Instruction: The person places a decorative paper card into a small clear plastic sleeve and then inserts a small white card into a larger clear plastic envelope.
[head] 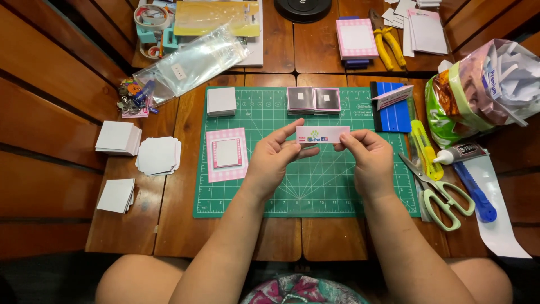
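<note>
Surface: Wooden slat table carried a green cutting mat at its centre, laid squarely before the person so its grid faced them.

Held piece: a narrow white-and-pink paper strip hung above the upper middle of the mat, level, printed side up, apparently raised for a closer look.

Left hand: the left hand had its grip pressed together on the strip's left end, thumb below and fingers over, pinching only the edge so the print stayed uncovered.

Right hand: the right hand pinched the strip's right end the same way, so the two hands kept it taut and flat.

Mat, left side: a pink checked frame card lay flat with a white square in its middle; a small stack of white squares sat at the top corner.

Mat, top: two dark-bordered square cards lay side by side just beyond the strip.

Right of mat: green-handled scissors, a yellow utility knife, a glue bottle and a blue squeegee were gathered close to the right hand, probably for easy reach.

Left of mat: three piles of white cut paper stood apart by shape, well clear of the mat.

Far right: a plastic bag of paper scraps sat open at the table's edge, likely for offcuts.
</note>
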